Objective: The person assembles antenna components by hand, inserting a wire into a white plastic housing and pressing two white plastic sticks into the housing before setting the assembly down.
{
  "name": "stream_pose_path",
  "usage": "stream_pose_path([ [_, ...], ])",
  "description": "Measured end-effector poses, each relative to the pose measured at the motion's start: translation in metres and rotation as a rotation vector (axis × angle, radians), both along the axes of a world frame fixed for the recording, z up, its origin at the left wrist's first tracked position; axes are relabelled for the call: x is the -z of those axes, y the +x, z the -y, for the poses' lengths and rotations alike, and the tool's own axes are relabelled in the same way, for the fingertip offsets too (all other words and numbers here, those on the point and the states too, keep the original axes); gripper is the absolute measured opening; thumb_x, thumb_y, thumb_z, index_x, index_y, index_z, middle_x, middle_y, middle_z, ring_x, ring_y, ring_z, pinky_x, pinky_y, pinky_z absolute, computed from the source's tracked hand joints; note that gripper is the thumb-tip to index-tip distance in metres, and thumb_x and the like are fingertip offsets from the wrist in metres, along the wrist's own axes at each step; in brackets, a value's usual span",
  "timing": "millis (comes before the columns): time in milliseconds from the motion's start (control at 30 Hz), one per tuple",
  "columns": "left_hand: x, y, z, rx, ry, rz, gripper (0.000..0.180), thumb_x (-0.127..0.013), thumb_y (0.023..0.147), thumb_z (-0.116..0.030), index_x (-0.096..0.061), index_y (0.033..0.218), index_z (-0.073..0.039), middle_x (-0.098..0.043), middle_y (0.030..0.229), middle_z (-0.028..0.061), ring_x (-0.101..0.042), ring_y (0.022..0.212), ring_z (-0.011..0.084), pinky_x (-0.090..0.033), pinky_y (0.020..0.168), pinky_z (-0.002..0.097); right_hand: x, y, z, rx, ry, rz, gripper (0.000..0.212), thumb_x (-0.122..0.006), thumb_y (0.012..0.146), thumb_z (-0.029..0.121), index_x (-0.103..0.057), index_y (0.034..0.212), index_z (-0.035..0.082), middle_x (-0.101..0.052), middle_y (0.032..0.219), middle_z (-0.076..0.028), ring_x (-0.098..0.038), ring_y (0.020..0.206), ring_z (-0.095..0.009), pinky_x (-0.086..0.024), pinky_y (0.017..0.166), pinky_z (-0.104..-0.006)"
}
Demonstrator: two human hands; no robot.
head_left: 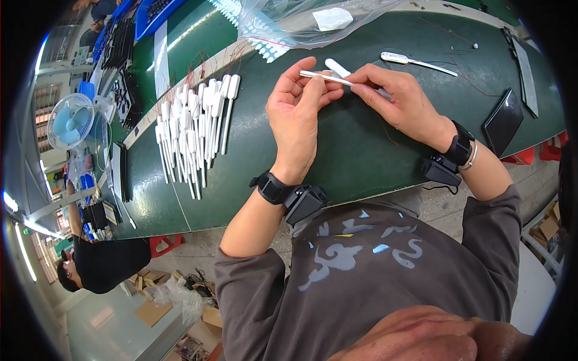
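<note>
Between my hands is a slim white tube [326, 77], lying nearly level above the green table. My left hand [298, 114] has its thumb against the tube and curled fingers behind it. At the tube's other end, my right hand [400, 99] pinches with thumb and forefinger. A thick, rounded white handle [336, 67] shows just behind the right fingertips; whether it is gripped or joined to the tube is hidden. Beyond my right hand lies a white stick [415, 62] with a thick handle and a thin shaft. Left of my left hand sits a pile of similar white sticks [195, 120] with thin red wires.
A clear plastic bag [313, 24] and a blue-white dotted sheet [270, 48] lie at the far side of the green table [355, 162]. A black phone-like slab [503, 122] rests at right. At left are a fan [71, 120] and a person in black [114, 265].
</note>
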State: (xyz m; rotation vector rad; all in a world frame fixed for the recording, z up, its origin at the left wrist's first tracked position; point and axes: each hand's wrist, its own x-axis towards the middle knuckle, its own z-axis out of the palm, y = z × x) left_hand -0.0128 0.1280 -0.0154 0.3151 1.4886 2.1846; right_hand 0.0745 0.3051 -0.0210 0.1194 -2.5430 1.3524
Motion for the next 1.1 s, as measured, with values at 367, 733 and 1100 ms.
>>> stream_pose_path([
  [367,-0.002,-0.001,0.002,0.017,0.034,0.058,0.031,-0.056,0.100,-0.005,-0.055,0.129,0.007,-0.069,0.108,0.0157,-0.072,0.094,0.0203,-0.061,0.085,0.0322,-0.007,0.000,0.002,0.017,-0.071,0.037,0.014,-0.061,0.099,0.010,-0.063,0.110,0.001,-0.064,0.085,-0.005,-0.058,0.073,-0.013,-0.047,0.067,-0.0274],
  [733,-0.001,-0.009,0.009,0.073,0.008,0.134,0.025,-0.056,0.099,-0.006,-0.059,0.121,0.007,-0.070,0.105,0.0171,-0.073,0.092,0.0230,-0.062,0.082,0.0329,-0.003,0.000,0.002,0.048,-0.056,0.018,0.014,-0.061,0.099,0.012,-0.063,0.108,0.001,-0.063,0.083,-0.004,-0.056,0.071,-0.011,-0.045,0.065,-0.0258],
  [1100,0.003,-0.002,0.000,0.101,-0.002,0.170,0.019,-0.061,0.096,-0.002,-0.051,0.111,0.003,-0.067,0.104,0.0146,-0.072,0.091,0.0219,-0.062,0.081,0.0328,-0.001,-0.001,0.002,0.004,-0.014,-0.017,0.013,-0.062,0.098,0.011,-0.063,0.106,0.001,-0.065,0.086,-0.007,-0.059,0.071,-0.016,-0.046,0.065,-0.0278],
])
